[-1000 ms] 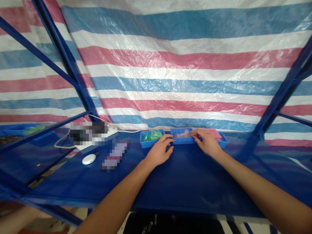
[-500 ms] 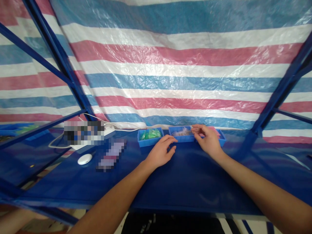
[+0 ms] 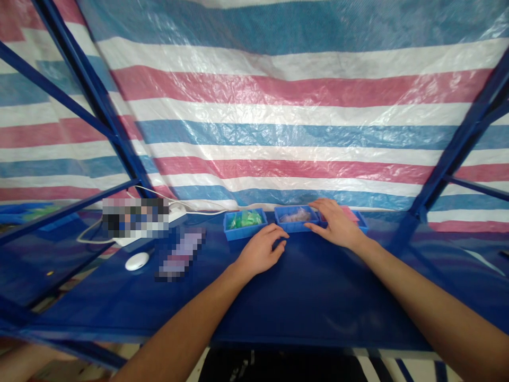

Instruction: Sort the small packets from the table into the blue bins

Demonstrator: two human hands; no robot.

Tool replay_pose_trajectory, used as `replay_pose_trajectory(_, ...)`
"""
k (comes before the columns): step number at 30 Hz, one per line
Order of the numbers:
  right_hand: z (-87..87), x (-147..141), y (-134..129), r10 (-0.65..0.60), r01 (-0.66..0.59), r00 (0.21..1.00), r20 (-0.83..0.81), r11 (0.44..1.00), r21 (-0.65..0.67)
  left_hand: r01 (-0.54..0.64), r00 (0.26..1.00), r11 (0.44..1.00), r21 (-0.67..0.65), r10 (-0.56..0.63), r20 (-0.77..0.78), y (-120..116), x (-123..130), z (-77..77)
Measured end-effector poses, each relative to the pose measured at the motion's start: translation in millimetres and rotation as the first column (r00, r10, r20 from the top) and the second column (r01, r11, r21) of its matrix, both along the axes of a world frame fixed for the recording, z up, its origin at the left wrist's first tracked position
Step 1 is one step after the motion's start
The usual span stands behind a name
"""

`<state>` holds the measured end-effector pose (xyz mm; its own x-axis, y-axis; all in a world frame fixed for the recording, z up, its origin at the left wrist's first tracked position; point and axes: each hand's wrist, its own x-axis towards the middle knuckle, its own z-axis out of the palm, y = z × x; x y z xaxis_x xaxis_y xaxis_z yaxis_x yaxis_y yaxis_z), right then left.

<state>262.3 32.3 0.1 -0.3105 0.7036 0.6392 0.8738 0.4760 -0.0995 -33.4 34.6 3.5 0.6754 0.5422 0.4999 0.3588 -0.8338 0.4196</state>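
Three small blue bins stand in a row at the back of the blue table. The left bin (image 3: 238,232) holds green plastic pieces (image 3: 246,218). In the middle bin (image 3: 296,227) lie clear, crinkled plastic pieces (image 3: 296,215). Pink pieces (image 3: 349,214) fill the right bin (image 3: 362,223), which my right hand (image 3: 336,225) partly hides. That hand is open, thumb and fingers apart, over the join between the middle and right bins; whether it touches their rims I cannot tell. My left hand (image 3: 262,249) rests on the table in front of the left bin, fingers apart and holding nothing.
A white round case (image 3: 137,261) and a blurred-out phone-like object (image 3: 182,253) lie on the left of the blue table (image 3: 302,297). Behind them sits a white power strip (image 3: 177,212) with cables. Blue metal posts (image 3: 115,127) frame the table. Another person's arm (image 3: 32,358) shows at lower left.
My right hand has lowered slightly towards the bins and its thumb has moved left, with the fingers spreading apart. My left hand has stayed nearly where it was.
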Motion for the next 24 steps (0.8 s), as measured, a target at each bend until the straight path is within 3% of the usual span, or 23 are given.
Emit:
replay_pose_trajectory(3,-0.9,27.0,3.5,-0.109,0.112,0.989,0.095,0.993,-0.027,-0.008,1.0,1.0,-0.009,0.008,-0.004,0.0,-1.2,-0.4)
replay_pose_trajectory(6,-7.8,61.0,8.3,-0.23,0.246,0.966,0.114,0.956,-0.157,-0.006,1.0,1.0,-0.02,0.006,-0.023,-0.6,-5.2,-0.5)
replay_pose_trajectory(9,-13.3,89.5,11.1,-0.182,0.174,0.983,0.008,0.924,-0.339,0.006,1.0,1.0,-0.031,-0.006,-0.026,-1.8,-11.5,0.9)
replay_pose_trajectory(13,-12.1,112.8,8.7,-0.112,0.024,0.977,-0.179,0.902,-0.431,-0.012,1.0,0.999,-0.047,0.013,0.015,-2.7,-18.4,3.9)
replay_pose_trajectory(16,-7.8,124.8,2.9,-0.135,0.018,0.969,-0.207,0.874,-0.485,-0.024,0.999,0.999,-0.042,0.026,0.046,-2.3,-19.6,4.8)
replay_pose_trajectory(19,-1.3,133.7,-4.6,-0.18,0.038,0.956,-0.233,0.858,-0.512,-0.016,0.999,0.999,-0.037,0.018,0.048,-2.5,-18.0,4.2)
replay_pose_trajectory(24,18.1,132.9,-16.1,-0.273,0.157,0.923,-0.27,0.911,-0.381,0.01,1.0,0.998,-0.055,-0.01,0.008,-4.9,-13.6,2.8)
